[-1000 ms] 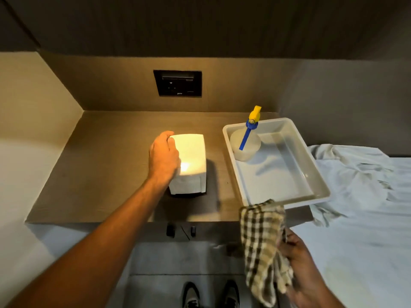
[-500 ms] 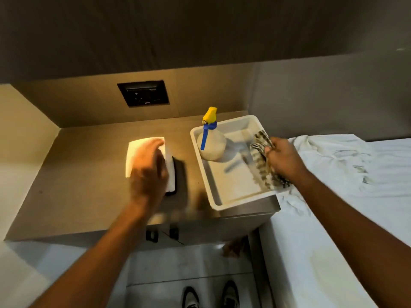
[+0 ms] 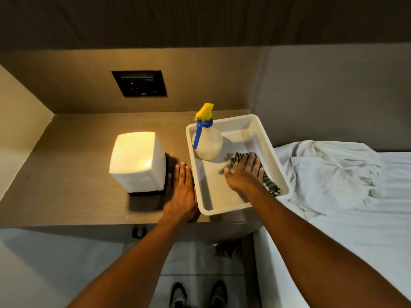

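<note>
While the checked cloth (image 3: 269,185) is pressed under the straight fingers of the right hand (image 3: 245,175) in the white tray (image 3: 191,158), its length running toward the spray bottle (image 3: 208,142), the left hand (image 3: 183,193) is laid flat just outside.

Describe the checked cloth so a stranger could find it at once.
Start at the tan counter beside the bed; a white tray sits on its right end. The checked cloth lies in the tray's near right part, pressed under the right hand. It is the only dark-and-pale checked fabric there, unlike the smooth spray bottle standing in the tray's far left corner.
</note>
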